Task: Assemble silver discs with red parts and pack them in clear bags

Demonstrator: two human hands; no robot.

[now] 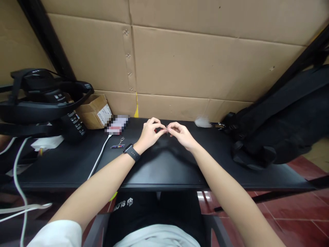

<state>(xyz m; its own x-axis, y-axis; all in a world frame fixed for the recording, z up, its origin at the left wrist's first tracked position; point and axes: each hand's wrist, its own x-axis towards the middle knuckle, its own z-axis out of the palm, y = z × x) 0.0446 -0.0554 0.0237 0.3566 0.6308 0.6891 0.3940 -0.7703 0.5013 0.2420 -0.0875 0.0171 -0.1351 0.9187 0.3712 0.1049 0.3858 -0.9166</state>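
Note:
Above the middle of the black desk, my left hand [150, 133] and my right hand [182, 134] meet at their fingertips. Between them is a small, thin metal ring [167, 129], seen nearly edge-on, and both hands pinch it. A bit of something red [155, 130] shows among the fingers of my left hand; the rest of it is hidden. To the left of that wrist lies a small keychain [118, 146] with a dark, multicoloured bar and a metal clasp.
At the left stand a black headset [38, 109], a cardboard box [93, 111] and a blurred-out device [117, 124] with a white cable [100, 156]. A white fluffy thing [203, 122] lies at the back. A black bag [280, 120] stands right; a cardboard wall [185, 65] rises behind.

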